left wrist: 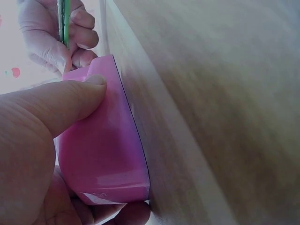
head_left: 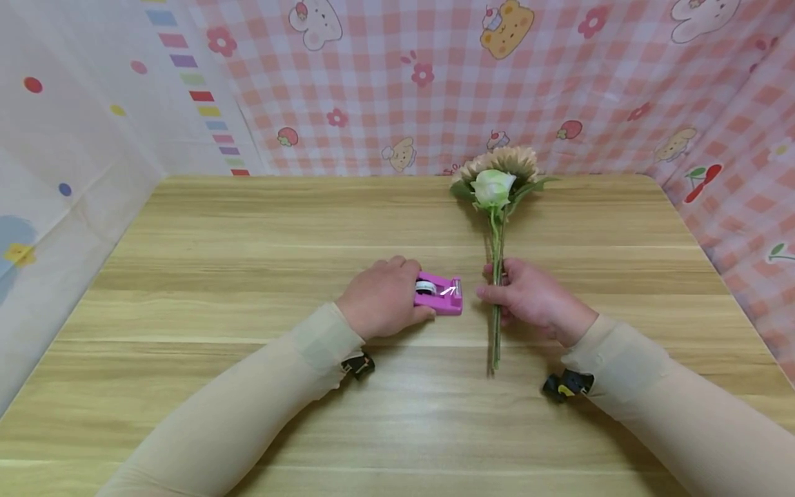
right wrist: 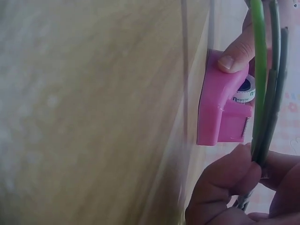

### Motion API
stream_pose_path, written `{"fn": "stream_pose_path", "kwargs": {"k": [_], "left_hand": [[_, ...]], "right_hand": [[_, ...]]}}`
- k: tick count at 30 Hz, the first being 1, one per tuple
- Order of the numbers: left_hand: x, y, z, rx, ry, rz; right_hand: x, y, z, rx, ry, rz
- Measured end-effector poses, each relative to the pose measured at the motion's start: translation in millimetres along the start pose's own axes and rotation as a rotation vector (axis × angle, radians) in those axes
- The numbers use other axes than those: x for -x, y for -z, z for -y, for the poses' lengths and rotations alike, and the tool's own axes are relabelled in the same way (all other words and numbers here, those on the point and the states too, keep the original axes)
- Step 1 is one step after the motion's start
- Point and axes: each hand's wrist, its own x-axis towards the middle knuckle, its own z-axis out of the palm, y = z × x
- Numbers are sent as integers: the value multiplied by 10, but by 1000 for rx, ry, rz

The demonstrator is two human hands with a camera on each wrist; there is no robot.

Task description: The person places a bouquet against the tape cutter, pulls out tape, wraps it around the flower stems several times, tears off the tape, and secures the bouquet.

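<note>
A pink tape dispenser (head_left: pixel 439 295) with a white tape roll stands on the wooden table (head_left: pixel 248 228), and my left hand (head_left: pixel 381 298) grips its rear end, thumb along its side. In the left wrist view the thumb presses the pink dispenser (left wrist: pixel 103 145). My right hand (head_left: pixel 534 298) holds the green stems (head_left: pixel 496 304) of a small bunch of artificial flowers lying on the table, with a pale green rose (head_left: pixel 493 186) and beige blooms (head_left: pixel 503 163) at the far end. In the right wrist view, fingers pinch the stems (right wrist: pixel 262 108) beside the dispenser (right wrist: pixel 220 108).
Pink checked cloth (head_left: pixel 435 76) with cartoon prints walls the back and right of the table; a pale dotted sheet (head_left: pixel 68 152) stands on the left. Both arms wear beige sleeves, with small black wrist cameras (head_left: pixel 566 385) under them.
</note>
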Motion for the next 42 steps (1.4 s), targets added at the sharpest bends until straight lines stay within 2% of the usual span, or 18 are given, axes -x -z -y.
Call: {"fn": "stream_pose_path", "kwargs": {"k": [20,38,42], "left_hand": [[6,6,2,-2,-1,0],[10,11,-2,0,3,1],[7,8,-1,4,2,1]], "right_hand": [[3,-6,-4,9,-25,22],[21,43,17,77,-19,33],[26,38,29,66,-46,32]]}}
